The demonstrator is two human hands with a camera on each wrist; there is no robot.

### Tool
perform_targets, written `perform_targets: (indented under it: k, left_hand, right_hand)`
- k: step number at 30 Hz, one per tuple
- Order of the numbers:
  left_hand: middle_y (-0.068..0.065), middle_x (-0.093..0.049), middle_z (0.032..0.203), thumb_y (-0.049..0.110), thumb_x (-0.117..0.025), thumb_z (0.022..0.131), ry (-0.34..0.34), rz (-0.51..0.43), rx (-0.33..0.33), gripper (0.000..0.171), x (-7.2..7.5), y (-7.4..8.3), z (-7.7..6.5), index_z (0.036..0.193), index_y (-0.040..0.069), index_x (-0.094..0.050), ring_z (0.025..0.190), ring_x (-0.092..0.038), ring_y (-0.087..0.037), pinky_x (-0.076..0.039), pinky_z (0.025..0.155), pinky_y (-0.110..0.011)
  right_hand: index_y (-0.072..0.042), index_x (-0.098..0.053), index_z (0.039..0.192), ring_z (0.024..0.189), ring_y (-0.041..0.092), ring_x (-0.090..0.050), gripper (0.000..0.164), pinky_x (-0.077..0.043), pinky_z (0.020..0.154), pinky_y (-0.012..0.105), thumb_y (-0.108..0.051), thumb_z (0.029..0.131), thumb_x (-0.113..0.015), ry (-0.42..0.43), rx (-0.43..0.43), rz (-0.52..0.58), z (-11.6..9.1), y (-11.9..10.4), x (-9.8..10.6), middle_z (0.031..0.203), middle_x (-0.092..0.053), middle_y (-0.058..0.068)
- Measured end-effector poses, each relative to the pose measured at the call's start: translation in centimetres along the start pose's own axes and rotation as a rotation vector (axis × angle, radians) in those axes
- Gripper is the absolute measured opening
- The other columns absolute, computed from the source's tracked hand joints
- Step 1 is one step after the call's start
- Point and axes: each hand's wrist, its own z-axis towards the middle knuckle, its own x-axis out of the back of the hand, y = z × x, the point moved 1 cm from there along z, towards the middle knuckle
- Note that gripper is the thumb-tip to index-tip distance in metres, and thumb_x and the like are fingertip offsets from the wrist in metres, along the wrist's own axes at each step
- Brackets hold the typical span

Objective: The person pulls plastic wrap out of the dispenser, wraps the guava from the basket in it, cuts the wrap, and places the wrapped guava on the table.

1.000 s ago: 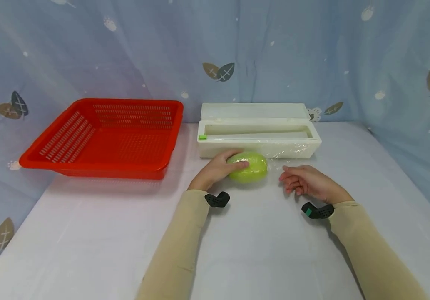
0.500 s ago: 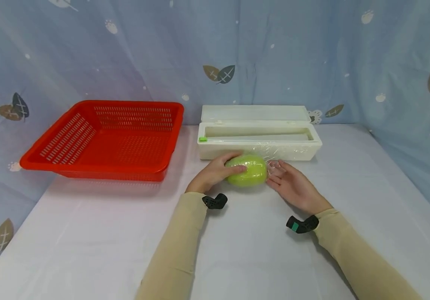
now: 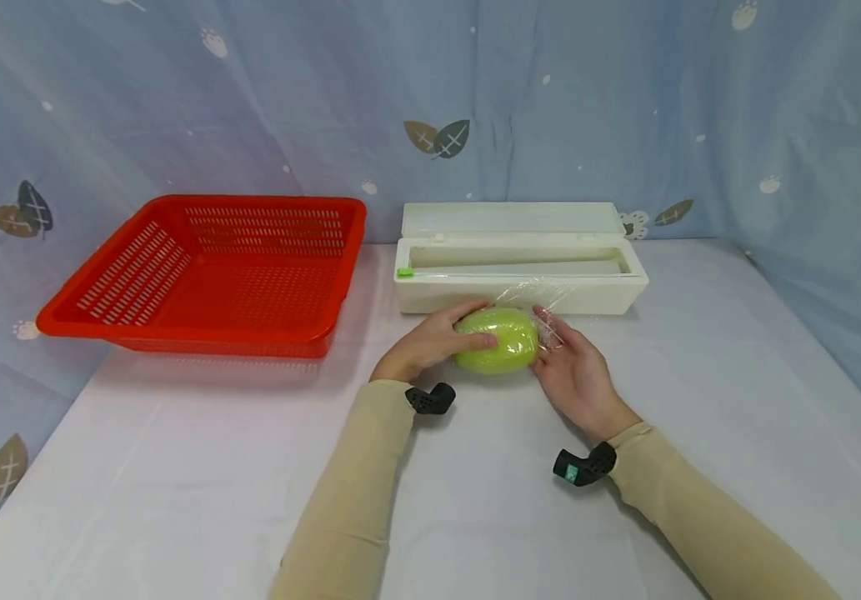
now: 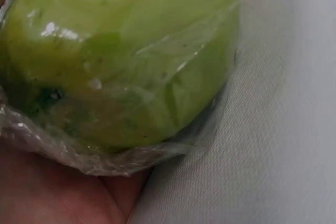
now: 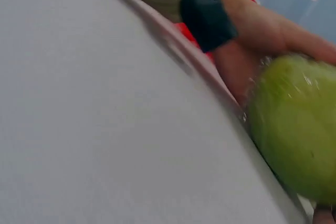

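Observation:
A yellow-green fruit [image 3: 501, 342] with small dark specks sits in clear cling film at the middle of the table. My left hand [image 3: 433, 343] grips its left side, thumb on the near face. From the right, my right hand [image 3: 576, 375] reaches to the fruit with fairly straight fingers touching the loose film [image 3: 548, 325]. Film also stretches up toward the white cling film box [image 3: 520, 295] behind. The left wrist view shows the wrapped fruit [image 4: 131, 66] close up, with crumpled film [image 4: 94, 156] along its edge. In the right wrist view, the left hand [image 5: 257, 35] lies against the fruit.
A red plastic basket [image 3: 205, 340] with slotted walls stands at the back left. The box's lid [image 3: 513, 219] is raised, and a green slider [image 3: 405, 272] sits at its left end. A white cloth [image 3: 250, 467] covers the table; a blue curtain [image 3: 310, 100] hangs behind.
My right hand has moved left to the fruit's right side and now touches the loose film there. The film has risen in front of the box. My left hand keeps its grip.

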Motion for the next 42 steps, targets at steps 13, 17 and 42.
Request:
perform_targets:
  k: [13,17,42]
  left_hand:
    - [0.011,-0.048,0.115,0.051,-0.069,0.069,-0.024,-0.017,-0.011,0.062,-0.6,0.3,0.0,0.124,0.037,-0.044,0.106,-0.043,-0.01,-0.034,0.091,-0.035]
    - [0.012,-0.046,0.118,0.049,-0.07,0.069,-0.029,-0.03,-0.008,0.064,-0.7,0.4,0.1,0.125,0.038,-0.043,0.107,-0.042,-0.01,-0.033,0.092,-0.035]
    - [0.012,-0.042,0.13,0.023,-0.07,0.077,-0.099,-0.128,-0.148,0.068,-0.4,3.6,-1.3,0.135,0.021,-0.035,0.118,-0.037,-0.004,-0.03,0.098,-0.031]
  right_hand:
    - [-0.007,-0.022,0.14,0.131,0.011,-0.021,0.044,-0.014,0.106,0.027,-0.025,0.099,-0.023,0.052,0.181,-0.373,-0.6,0.6,-1.8,0.144,-0.023,0.005]
    - [-0.008,-0.025,0.139,0.131,0.009,-0.021,0.044,-0.01,0.107,0.029,-0.026,0.099,-0.022,0.072,0.232,-0.484,-0.8,0.5,-2.3,0.143,-0.027,0.004]
    - [-0.005,-0.041,0.132,0.13,0.01,-0.024,0.043,-0.013,0.106,0.036,-0.026,0.1,-0.023,0.036,0.33,-1.034,-2.2,0.0,-5.2,0.138,-0.037,0.001]
